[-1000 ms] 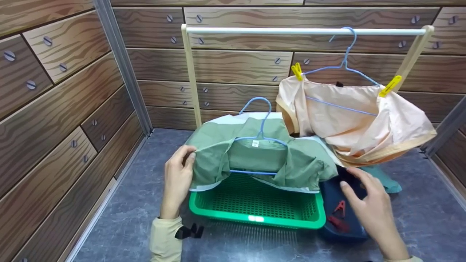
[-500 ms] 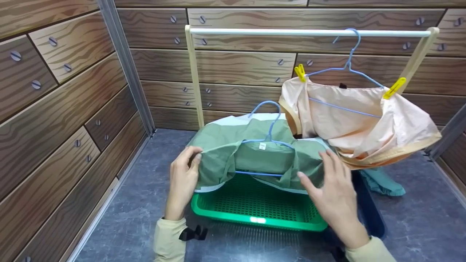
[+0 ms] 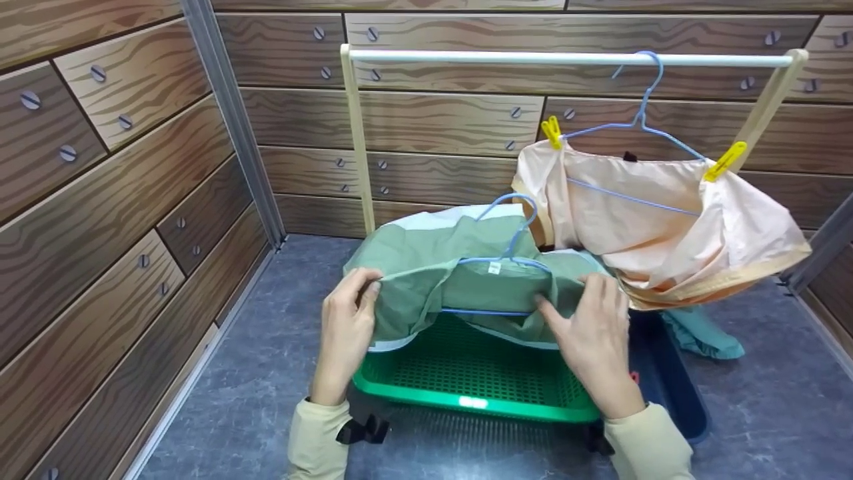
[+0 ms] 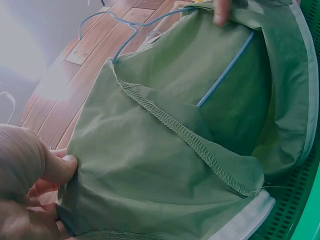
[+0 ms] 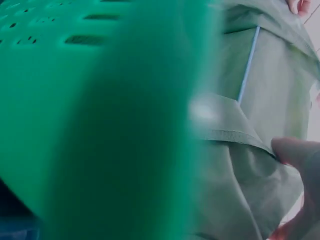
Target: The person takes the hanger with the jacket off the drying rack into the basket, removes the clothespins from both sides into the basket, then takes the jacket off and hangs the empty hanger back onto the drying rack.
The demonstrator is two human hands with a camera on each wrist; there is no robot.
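At mid-frame, the left hand (image 3: 348, 320) is pinching the green garment (image 3: 490, 287) by its left edge, thumb against fingers; the right hand (image 3: 593, 327) is gripping its right side. Spreading both sides evenly should be helping centre the blue hanger (image 3: 512, 251).

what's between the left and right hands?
The green garment, with a blue hanger partly inside, spans from left hand to right hand; head view shows it.

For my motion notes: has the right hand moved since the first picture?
Yes, leftward in the head view: the right hand came from right of the green basket onto the garment.
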